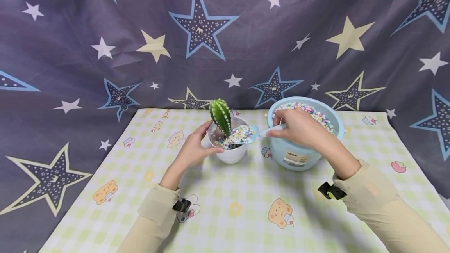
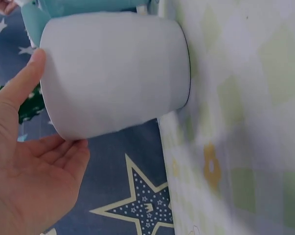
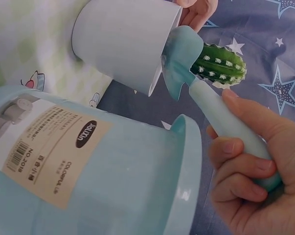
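A green cactus (image 1: 220, 117) with white tufts stands, tilted slightly left, in a white flowerpot (image 1: 230, 156). My left hand (image 1: 193, 145) holds the pot from its left side, thumb toward the front of the rim and fingers toward the back. Gripped by its handle in my right hand (image 1: 299, 127) is a light blue scoop (image 3: 181, 61). Multicoloured pellets (image 1: 241, 132) fill the scoop, whose head reaches over the pot's right rim beside the cactus. Some pellets lie inside the pot near the cactus base. The right wrist view shows fingers curled round the handle.
A light blue bucket (image 1: 281, 152) with a paper label stands right of the pot, under my right forearm, holding many coloured pellets (image 1: 321, 118). A green checked cloth (image 1: 239, 190) covers the table. Behind hangs a dark star-patterned curtain (image 1: 253, 46).
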The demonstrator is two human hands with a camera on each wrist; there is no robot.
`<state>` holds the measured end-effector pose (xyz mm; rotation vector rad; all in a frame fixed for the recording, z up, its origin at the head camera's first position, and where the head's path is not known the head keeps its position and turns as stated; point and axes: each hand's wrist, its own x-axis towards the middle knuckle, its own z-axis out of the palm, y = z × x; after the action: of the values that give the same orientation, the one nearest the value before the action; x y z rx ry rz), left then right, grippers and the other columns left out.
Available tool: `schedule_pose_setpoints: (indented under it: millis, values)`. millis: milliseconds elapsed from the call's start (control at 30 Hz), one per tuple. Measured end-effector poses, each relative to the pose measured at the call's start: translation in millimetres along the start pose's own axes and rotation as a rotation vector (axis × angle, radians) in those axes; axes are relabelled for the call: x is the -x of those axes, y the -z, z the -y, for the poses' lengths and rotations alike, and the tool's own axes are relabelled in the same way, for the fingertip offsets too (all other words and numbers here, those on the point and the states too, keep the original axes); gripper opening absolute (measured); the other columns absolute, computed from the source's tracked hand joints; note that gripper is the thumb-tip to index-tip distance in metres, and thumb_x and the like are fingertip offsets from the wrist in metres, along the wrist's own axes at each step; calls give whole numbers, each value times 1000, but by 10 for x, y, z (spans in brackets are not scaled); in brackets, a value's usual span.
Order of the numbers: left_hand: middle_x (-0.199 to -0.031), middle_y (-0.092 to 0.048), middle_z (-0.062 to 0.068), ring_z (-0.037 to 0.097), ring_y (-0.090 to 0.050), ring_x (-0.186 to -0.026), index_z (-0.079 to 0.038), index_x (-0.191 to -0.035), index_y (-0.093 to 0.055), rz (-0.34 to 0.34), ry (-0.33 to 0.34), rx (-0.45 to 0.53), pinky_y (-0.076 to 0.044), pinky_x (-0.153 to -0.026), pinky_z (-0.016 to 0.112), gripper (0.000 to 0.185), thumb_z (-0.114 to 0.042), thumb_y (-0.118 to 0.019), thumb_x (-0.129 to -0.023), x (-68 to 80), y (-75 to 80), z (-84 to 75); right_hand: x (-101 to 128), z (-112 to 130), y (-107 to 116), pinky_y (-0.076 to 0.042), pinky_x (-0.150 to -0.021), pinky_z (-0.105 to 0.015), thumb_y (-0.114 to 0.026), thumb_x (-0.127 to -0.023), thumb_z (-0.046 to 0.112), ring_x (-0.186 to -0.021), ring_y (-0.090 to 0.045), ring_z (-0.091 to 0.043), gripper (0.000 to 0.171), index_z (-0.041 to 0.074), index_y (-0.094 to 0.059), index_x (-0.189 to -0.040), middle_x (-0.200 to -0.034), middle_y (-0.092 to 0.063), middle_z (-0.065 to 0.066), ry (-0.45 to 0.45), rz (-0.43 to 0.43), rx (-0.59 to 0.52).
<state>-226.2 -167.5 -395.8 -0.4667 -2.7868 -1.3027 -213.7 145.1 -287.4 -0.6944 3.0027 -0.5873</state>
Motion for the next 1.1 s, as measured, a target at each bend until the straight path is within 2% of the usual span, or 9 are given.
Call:
schedule_pose_setpoints:
  millis: [233, 467, 600, 833, 967, 1100]
  values:
    - [-160, -35, 18, 40, -44, -140, -5, -156, -30, -50, 48, -73, -40, -117, 48, 107, -39, -88, -73, 61, -84, -98, -9, 7, 14, -38, -65, -30, -79, -84, 35, -66, -47, -18, 26, 13, -65, -83, -69, -60, 0, -7, 14, 7]
    - [-159, -36, 18, 37, -38, -145, -3, -155, -31, -114, 95, -119, -31, -122, 51, 108, -43, -88, -72, 105, -192, -207, -11, 10, 30, -38, -70, -33, -79, -84, 37, -69, -48, -20, 27, 14, -64, -82, -68, -59, 1, -9, 17, 14]
    - [-157, -38, 17, 37, -40, -144, -2, -154, -32, -137, 96, -143, -33, -122, 50, 109, -46, -88, -71, 122, -218, -230, -11, 11, 37, -40, -72, -35, -79, -84, 36, -71, -50, -21, 27, 14, -65, -82, -68, -60, 0, -9, 13, 24]
    - [-157, -35, 18, 36, -38, -145, -3, -154, -30, -118, 57, -136, -32, -122, 49, 109, -44, -88, -72, 95, -212, -168, -19, 13, 46, -39, -70, -34, -80, -82, 38, -73, -50, -22, 27, 15, -66, -82, -68, -60, 0, -16, 1, 33]
    - [-159, -34, 17, 36, -37, -146, -3, -155, -28, -100, 58, -124, -31, -123, 50, 110, -46, -87, -73, 82, -208, -154, -17, 15, 56, -37, -65, -31, -81, -82, 39, -70, -49, -20, 28, 15, -66, -82, -68, -59, 1, -23, 2, 35]
    - [-159, -34, 17, 36, -36, -146, -3, -155, -28, -95, 66, -116, -31, -123, 51, 111, -46, -87, -72, 85, -205, -158, -14, 16, 62, -37, -66, -31, -81, -81, 39, -69, -48, -20, 27, 16, -67, -83, -66, -58, 2, -27, 9, 41]
